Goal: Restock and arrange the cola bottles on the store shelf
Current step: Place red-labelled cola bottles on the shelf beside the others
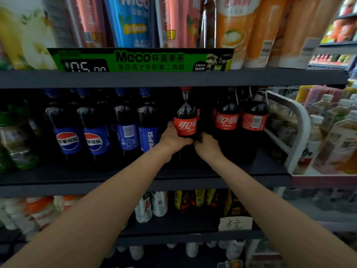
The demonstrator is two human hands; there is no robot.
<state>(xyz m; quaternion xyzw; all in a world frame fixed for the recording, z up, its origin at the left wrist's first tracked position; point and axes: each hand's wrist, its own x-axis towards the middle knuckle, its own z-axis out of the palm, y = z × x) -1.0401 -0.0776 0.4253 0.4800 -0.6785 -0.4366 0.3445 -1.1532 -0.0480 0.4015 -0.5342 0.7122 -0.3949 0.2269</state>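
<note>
A red-labelled cola bottle (185, 120) stands upright on the dark middle shelf (135, 182), its red cap just under the shelf above. My left hand (172, 139) wraps its left side below the label. My right hand (207, 146) grips its lower right side. Two more red-labelled cola bottles (227, 120) (254, 120) stand to its right, and others show behind. To the left stand several blue-labelled Pepsi bottles (67, 140).
A white wire divider (297, 136) ends the shelf at the right, with pale tea bottles (336, 144) beyond it. Green bottles (17, 140) stand far left. Above, tall cups sit behind a green price strip (141, 59). Below are white and yellow bottles.
</note>
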